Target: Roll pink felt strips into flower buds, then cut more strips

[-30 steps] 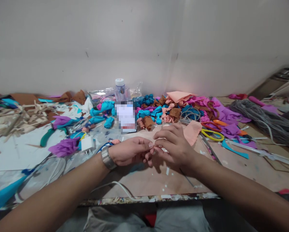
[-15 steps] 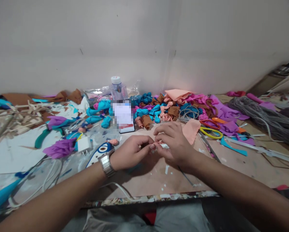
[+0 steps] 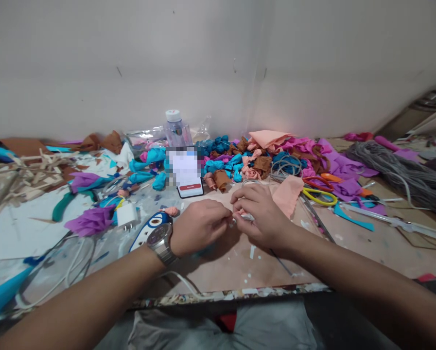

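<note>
Both hands meet over the front middle of the table. My right hand (image 3: 259, 214) is closed with bent fingers around a small piece of peach crepe paper (image 3: 244, 214), mostly hidden, with a whitish part showing. At its edge, my left hand (image 3: 199, 226) pinches thumb and forefinger together; what lies between those fingertips is hidden. A thin grey wire (image 3: 283, 264) comes out below my right hand, and whether it joins the paper I cannot tell. Just behind that hand lies a peach paper sheet (image 3: 289, 194). A metal watch (image 3: 161, 240) is on my left wrist.
A phone (image 3: 189, 180) leans against a clear bottle (image 3: 174, 129). Behind my hands is a heap of crumpled paper flowers (image 3: 235, 167). Yellow-handled scissors (image 3: 320, 197), a glue gun stick-like white tool (image 3: 396, 221) and grey cord (image 3: 403, 170) lie right; pliers (image 3: 62, 206) and a charger (image 3: 126, 214) left.
My left hand has rolled over slightly, turning its back and the watch face more upward, with the fingertips more tightly pinched. The right hand stays almost in place. The view has shifted a little.
</note>
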Motion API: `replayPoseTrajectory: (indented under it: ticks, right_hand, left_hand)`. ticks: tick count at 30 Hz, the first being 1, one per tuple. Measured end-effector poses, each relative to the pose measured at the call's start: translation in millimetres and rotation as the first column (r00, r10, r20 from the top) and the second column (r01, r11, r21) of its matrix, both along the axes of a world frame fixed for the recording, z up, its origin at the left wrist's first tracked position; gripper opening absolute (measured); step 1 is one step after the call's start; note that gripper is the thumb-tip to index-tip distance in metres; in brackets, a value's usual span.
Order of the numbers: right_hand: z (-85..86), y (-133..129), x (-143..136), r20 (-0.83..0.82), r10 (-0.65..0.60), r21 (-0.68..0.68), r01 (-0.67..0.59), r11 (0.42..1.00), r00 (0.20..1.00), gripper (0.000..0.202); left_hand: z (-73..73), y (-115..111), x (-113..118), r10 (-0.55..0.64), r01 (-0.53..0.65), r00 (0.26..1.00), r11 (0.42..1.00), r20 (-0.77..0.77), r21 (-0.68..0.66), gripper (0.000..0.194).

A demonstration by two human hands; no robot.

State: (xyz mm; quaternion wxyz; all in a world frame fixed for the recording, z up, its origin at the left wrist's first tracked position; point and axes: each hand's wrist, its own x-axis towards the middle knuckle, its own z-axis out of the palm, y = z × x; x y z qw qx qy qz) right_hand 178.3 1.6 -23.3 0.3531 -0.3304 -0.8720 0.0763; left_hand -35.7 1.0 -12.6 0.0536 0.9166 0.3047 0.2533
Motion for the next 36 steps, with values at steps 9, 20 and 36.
replayPoseTrajectory:
  ticks: [9,20,36]
  right_hand:
    - [-2.1,-1,-4,-0.062,0.0,-0.15,-0.009,0.989,0.998,0.009]
    - [22.0,11,18,-0.213,-0.038,-0.068,0.024,0.997,0.976,0.026]
    - [5.0,6,5,-0.108,0.012,0.056,-0.006,0.998,0.994,0.025]
  left_hand:
    - [-2.2,2,-1,-0.046,0.046,0.999,0.989,-0.005,0.138,0.027]
    - [12.2,5,-3,0.257,-0.084,0.911,0.88,0.322,-0.467,0.024]
    - [8.1,7,-2,0.152,0.061,0.939,0.808,0.308,-0.586,0.03]
